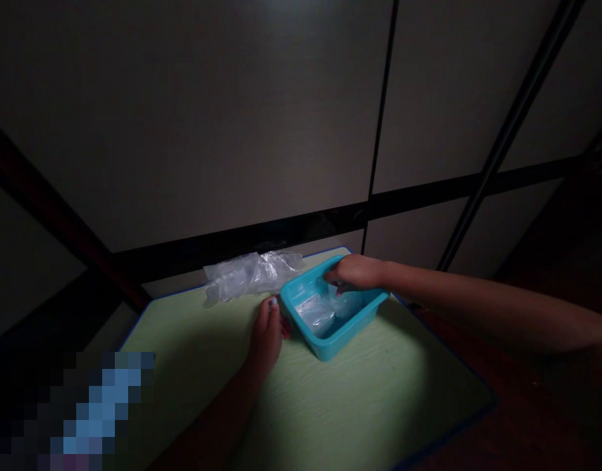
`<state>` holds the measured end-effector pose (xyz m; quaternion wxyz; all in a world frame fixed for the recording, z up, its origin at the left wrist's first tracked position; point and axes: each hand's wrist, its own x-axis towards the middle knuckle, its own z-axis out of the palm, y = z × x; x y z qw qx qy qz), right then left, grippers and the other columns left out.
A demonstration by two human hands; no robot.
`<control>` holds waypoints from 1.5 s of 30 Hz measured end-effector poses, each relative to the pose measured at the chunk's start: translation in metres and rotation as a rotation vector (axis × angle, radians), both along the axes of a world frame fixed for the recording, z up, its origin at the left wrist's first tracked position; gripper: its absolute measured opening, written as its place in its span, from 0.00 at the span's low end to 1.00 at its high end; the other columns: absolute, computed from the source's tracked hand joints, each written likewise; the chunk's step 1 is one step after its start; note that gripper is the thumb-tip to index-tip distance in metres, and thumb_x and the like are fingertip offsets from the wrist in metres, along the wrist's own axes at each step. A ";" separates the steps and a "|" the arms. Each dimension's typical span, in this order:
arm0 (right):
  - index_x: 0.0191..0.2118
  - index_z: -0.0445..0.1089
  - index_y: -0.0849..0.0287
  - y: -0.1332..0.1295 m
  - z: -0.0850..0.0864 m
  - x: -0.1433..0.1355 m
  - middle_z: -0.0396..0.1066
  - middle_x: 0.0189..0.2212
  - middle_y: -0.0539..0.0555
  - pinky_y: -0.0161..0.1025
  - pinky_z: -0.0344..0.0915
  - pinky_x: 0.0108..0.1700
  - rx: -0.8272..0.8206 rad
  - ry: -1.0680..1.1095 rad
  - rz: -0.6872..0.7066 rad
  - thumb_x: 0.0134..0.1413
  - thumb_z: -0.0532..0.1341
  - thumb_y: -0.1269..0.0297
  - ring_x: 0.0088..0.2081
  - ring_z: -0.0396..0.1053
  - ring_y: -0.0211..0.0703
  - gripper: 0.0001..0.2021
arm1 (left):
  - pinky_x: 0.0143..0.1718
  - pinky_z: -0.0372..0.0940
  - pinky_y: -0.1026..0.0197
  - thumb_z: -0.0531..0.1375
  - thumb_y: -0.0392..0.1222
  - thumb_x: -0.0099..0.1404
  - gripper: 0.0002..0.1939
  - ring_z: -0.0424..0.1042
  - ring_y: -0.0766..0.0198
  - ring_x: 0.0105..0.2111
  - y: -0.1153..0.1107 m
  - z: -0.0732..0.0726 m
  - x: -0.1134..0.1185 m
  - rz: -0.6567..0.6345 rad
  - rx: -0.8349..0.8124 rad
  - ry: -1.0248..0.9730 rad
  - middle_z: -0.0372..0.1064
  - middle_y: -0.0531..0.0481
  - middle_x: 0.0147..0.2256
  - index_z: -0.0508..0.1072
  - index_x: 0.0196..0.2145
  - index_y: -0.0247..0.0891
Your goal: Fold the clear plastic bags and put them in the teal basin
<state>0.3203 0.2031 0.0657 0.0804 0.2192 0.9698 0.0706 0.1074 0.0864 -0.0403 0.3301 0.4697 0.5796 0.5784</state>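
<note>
A turquoise plastic basket [330, 345] stands on the table with clear plastic packets [316, 314] inside it. My right hand [355, 271] reaches over the far rim into the basket, its fingers curled downward above the clear plastic. What those fingers hold, if anything, is hidden. Beside the basket's left wall, my left hand [267, 335] rests close to the tabletop with its fingers curled in. A small red spot shows at its fingertips, too dim to name. Behind the left hand lies a crumpled clear plastic bag [251, 275].
The light green table [379, 399] has a blue edge and stands against pale cabinet panels [222, 131] with dark trim. Dark reddish floor [536, 405] shows at the right. A pixelated patch covers the lower left corner. The lighting is dim.
</note>
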 end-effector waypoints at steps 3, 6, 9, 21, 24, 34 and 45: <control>0.36 0.75 0.59 -0.001 0.004 0.000 0.76 0.35 0.56 0.36 0.54 0.32 -0.015 -0.037 -0.012 0.55 0.61 0.62 0.37 0.71 0.46 0.08 | 0.20 0.61 0.63 0.48 0.65 0.62 0.28 0.64 0.65 0.18 -0.001 -0.001 0.000 0.004 0.032 0.053 0.62 0.58 0.20 0.64 0.45 0.38; 0.35 0.76 0.61 -0.005 0.011 0.001 0.76 0.35 0.59 0.37 0.55 0.33 0.016 -0.061 -0.009 0.57 0.60 0.59 0.37 0.71 0.46 0.11 | 0.21 0.61 0.63 0.47 0.65 0.63 0.31 0.63 0.65 0.19 -0.004 0.000 -0.001 -0.013 0.087 0.111 0.62 0.57 0.20 0.63 0.51 0.36; 0.35 0.76 0.62 -0.009 0.018 0.005 0.76 0.35 0.60 0.37 0.56 0.33 0.084 -0.046 0.020 0.60 0.57 0.56 0.35 0.71 0.46 0.15 | 0.23 0.61 0.62 0.46 0.65 0.65 0.34 0.64 0.65 0.20 -0.007 0.000 -0.001 -0.059 0.123 0.159 0.62 0.56 0.22 0.59 0.57 0.36; 0.35 0.74 0.64 -0.023 0.011 0.010 0.74 0.36 0.61 0.41 0.59 0.40 0.173 -0.179 0.174 0.58 0.59 0.58 0.38 0.70 0.48 0.13 | 0.25 0.61 0.62 0.45 0.61 0.68 0.33 0.63 0.66 0.22 -0.010 -0.003 -0.001 -0.111 0.159 0.225 0.62 0.55 0.24 0.56 0.61 0.38; 0.35 0.74 0.64 -0.024 0.012 0.004 0.74 0.36 0.62 0.41 0.59 0.39 0.188 -0.224 0.157 0.58 0.60 0.57 0.37 0.71 0.48 0.13 | 0.27 0.61 0.62 0.44 0.61 0.68 0.31 0.62 0.66 0.24 -0.011 -0.002 -0.003 -0.182 0.219 0.312 0.65 0.52 0.27 0.62 0.59 0.39; 0.33 0.73 0.63 -0.022 0.009 0.000 0.73 0.37 0.60 0.42 0.57 0.41 0.275 -0.256 0.262 0.55 0.63 0.63 0.41 0.69 0.49 0.08 | 0.27 0.61 0.62 0.43 0.62 0.68 0.33 0.63 0.64 0.24 -0.013 -0.001 -0.004 -0.263 0.209 0.312 0.63 0.53 0.24 0.63 0.58 0.36; 0.42 0.75 0.60 -0.025 0.013 0.000 0.76 0.38 0.60 0.39 0.60 0.38 -0.133 -0.267 -0.040 0.51 0.64 0.56 0.39 0.72 0.49 0.16 | 0.27 0.62 0.63 0.45 0.60 0.68 0.31 0.63 0.64 0.24 -0.012 -0.006 -0.003 -0.256 0.205 0.194 0.65 0.52 0.25 0.64 0.58 0.38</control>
